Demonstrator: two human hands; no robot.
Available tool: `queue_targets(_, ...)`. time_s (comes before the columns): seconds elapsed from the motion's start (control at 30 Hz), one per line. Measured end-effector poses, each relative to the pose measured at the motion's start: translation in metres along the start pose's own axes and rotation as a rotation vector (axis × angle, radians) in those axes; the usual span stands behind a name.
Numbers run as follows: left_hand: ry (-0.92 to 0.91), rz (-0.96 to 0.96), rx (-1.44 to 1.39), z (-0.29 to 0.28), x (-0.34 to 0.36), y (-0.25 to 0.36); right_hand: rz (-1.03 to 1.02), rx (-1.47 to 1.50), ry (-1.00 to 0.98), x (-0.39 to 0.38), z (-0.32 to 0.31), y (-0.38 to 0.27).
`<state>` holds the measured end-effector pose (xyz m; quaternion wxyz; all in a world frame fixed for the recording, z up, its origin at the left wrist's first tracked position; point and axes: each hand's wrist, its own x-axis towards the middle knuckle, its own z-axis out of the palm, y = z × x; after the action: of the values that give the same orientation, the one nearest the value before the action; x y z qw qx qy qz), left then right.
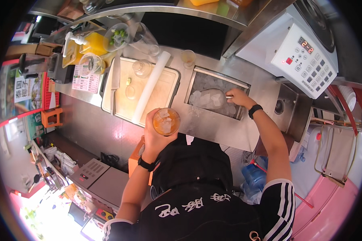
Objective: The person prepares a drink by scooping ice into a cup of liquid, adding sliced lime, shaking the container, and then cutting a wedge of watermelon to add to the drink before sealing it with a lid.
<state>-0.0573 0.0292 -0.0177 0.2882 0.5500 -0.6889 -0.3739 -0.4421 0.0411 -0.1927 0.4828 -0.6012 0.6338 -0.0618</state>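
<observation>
My left hand (155,134) grips a clear cup of orange drink (165,118) with ice pieces in it, held in front of the counter. My right hand (238,97) is closed on the handle of a metal scoop (211,99), which lies heaped with ice inside the steel ice bin (241,86). Left of the bin, a cutting board (140,92) carries a knife (116,76), a long white roll (151,84), a small green fruit piece and clear containers.
Above the board stand yellow jugs (92,42), a bowl of limes (116,38) and a small cup (188,56). A white machine (293,52) with a keypad overhangs the right side, beside a steel sink (287,104). Water bottles (253,180) lie low at the right.
</observation>
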Motion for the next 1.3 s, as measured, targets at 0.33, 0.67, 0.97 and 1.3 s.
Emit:
queue_targets(0.33,-0.151,0.065,0.053,0.040,0.021,-0.002,-0.041,0.338,-0.020,-0.049,-0.068,-0.024)
queue_targets(0.67,-0.235,0.241,0.020,0.083,0.037,0.024,-0.133,-0.361,0.027,-0.138,-0.145,-0.155)
queue_targets(0.97,-0.211,0.258,-0.114,0.099,0.038,0.030,-0.078,-0.682,0.244,-0.182,-0.164,-0.221)
queue_targets(1.3,-0.152,0.152,-0.243,0.107,0.043,0.022,0.132,-0.637,0.272,-0.194,-0.144,-0.230)
